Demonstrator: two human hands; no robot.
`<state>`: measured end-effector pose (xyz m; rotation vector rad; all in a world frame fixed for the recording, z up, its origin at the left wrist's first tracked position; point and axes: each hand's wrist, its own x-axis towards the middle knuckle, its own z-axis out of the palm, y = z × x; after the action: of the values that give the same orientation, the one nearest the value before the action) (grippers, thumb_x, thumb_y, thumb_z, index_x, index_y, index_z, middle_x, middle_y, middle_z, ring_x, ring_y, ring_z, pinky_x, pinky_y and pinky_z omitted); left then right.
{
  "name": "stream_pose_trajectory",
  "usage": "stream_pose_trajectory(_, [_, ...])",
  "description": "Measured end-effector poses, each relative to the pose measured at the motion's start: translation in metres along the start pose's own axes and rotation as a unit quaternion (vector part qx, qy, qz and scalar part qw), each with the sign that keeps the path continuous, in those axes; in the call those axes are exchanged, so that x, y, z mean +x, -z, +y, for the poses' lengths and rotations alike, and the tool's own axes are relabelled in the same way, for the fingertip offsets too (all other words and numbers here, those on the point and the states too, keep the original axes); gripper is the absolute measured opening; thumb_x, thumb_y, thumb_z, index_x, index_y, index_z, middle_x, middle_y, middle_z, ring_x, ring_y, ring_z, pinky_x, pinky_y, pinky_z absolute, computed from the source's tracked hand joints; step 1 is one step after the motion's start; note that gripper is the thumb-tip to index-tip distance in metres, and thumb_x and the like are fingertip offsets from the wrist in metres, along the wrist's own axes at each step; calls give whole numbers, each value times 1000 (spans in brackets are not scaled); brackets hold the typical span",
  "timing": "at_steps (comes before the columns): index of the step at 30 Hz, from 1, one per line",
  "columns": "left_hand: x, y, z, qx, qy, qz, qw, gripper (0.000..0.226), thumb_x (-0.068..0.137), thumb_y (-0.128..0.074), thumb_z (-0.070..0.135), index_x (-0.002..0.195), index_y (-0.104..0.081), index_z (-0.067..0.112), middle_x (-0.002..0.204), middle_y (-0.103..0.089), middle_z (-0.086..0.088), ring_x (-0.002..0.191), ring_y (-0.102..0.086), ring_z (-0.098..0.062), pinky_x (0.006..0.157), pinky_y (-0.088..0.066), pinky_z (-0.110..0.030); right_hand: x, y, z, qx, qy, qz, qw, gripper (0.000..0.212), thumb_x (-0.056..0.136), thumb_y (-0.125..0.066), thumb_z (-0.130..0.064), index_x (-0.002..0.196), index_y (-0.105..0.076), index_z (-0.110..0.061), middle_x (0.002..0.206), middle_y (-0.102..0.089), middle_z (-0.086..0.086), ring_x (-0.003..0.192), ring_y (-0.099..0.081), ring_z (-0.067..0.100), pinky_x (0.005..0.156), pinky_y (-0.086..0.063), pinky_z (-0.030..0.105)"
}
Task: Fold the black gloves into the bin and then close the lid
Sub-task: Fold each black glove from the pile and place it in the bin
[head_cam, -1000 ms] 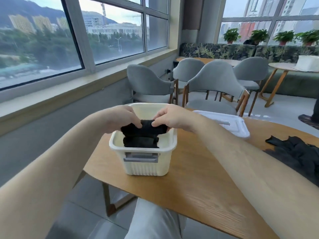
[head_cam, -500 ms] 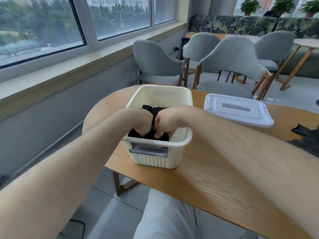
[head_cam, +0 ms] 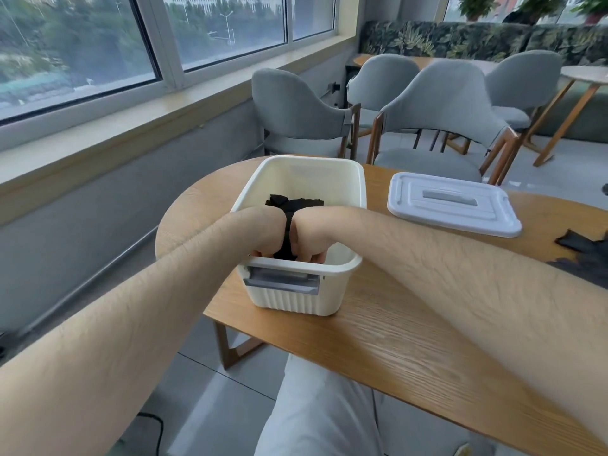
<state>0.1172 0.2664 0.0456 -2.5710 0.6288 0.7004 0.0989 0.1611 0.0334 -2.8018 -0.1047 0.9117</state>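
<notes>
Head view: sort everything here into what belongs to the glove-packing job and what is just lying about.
Job:
bin
folded gloves inside it
left hand and right hand, gripping them
lid, off, on the table
loose gloves at the table's right edge

Lying about:
chairs
sofa
plants
side table

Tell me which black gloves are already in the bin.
The folded gloves inside the white bin; the other pile lies on the table, right of the lid.

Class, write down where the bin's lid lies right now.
In the head view the white lid lies flat on the wooden table, just right of the open bin, left of the loose black gloves.
</notes>
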Motion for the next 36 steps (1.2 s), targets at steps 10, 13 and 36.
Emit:
stream_pose_trajectory(10, [-17, 18, 3, -93, 23, 90, 991, 17, 96, -58, 27, 94, -66, 12, 73, -66, -2, 65, -61, -19, 78, -56, -34, -57, 23, 10, -67, 22, 190, 979, 24, 94, -69, -23, 116, -73, -14, 113, -71, 4, 105, -66, 24, 89, -58, 38])
stream_pose_trajectory(13, [-36, 41, 16, -73, -4, 218, 973, 24, 102, -47, 32, 106, -65, 17, 90, -62, 1, 87, -57, -21, 77, -43, -31, -92, 35, 35, 37, 36, 236, 970, 24, 99, -61, -28, 119, -73, -22, 116, -69, -2, 107, -63, 21, 89, -54, 34])
stream_pose_trajectory(36, [40, 16, 288, -554, -272, 272, 738, 37, 104, -44, 33, 86, -63, 7, 69, -69, -2, 55, -60, -12, 54, -47, -28, -145, -129, 277, 380, -115, 502, 768, 54, 106, -35, -54, 70, -63, -24, 70, -67, -10, 73, -66, 11, 78, -53, 39])
